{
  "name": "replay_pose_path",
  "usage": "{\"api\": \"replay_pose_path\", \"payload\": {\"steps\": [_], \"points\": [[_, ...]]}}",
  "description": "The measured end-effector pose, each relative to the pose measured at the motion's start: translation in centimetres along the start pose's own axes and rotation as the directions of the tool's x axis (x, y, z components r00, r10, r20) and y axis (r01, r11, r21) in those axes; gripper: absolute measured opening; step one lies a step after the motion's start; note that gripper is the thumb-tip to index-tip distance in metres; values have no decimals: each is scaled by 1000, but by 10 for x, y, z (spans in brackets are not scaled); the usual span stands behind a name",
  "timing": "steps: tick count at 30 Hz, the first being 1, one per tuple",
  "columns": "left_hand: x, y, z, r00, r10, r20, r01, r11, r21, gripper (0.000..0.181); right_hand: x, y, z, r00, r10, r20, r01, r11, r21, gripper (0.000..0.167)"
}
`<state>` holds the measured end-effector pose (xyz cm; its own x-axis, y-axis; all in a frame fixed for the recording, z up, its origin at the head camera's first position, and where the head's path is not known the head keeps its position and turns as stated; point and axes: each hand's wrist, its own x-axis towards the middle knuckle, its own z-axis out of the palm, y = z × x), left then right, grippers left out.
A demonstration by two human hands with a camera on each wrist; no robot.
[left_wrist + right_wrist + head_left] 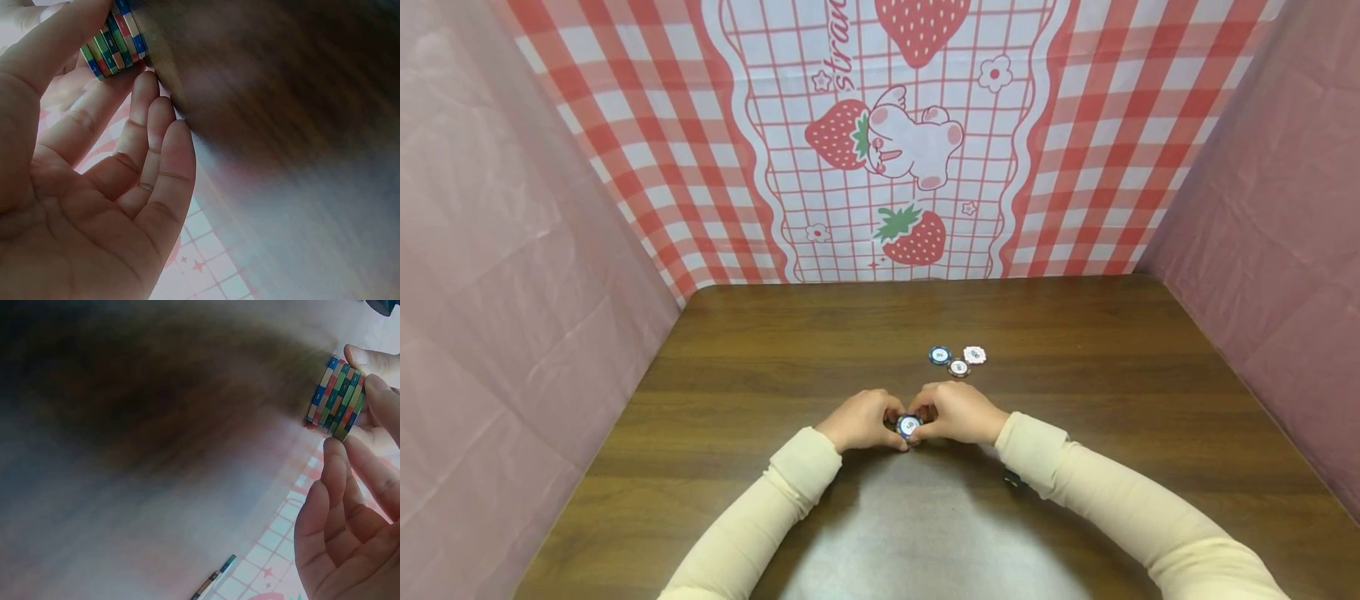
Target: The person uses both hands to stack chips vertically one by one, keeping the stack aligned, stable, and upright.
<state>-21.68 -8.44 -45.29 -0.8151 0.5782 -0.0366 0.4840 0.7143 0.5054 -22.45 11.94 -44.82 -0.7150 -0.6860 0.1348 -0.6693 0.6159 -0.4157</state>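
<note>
"Checked cloth (895, 150) backs our table (760, 333). Our grip?"
"Left hand (863, 420) and right hand (958, 412) pinch the chip stack (909, 427), about midway between the side edges; three chips (958, 367) lie nearer the far edge."
"Which step are we on?"
"Squaring it, probably; next needs even pressure."

Chip stack (121, 42), partly hidden, count uncertain

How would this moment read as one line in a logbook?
left hand: pinches chip stack | right hand: pinches same chip stack | three loose chips: flat on table, beyond both hands
</note>
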Motion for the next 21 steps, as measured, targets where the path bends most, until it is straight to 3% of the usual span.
{"api": "replay_pose_path", "payload": {"steps": [21], "points": [[0, 0, -1, 1000, 17, 11, -17, 1000, -2, 25, 1, -3, 0, 1000, 10, -4, -10, 999, -41, 28]]}}
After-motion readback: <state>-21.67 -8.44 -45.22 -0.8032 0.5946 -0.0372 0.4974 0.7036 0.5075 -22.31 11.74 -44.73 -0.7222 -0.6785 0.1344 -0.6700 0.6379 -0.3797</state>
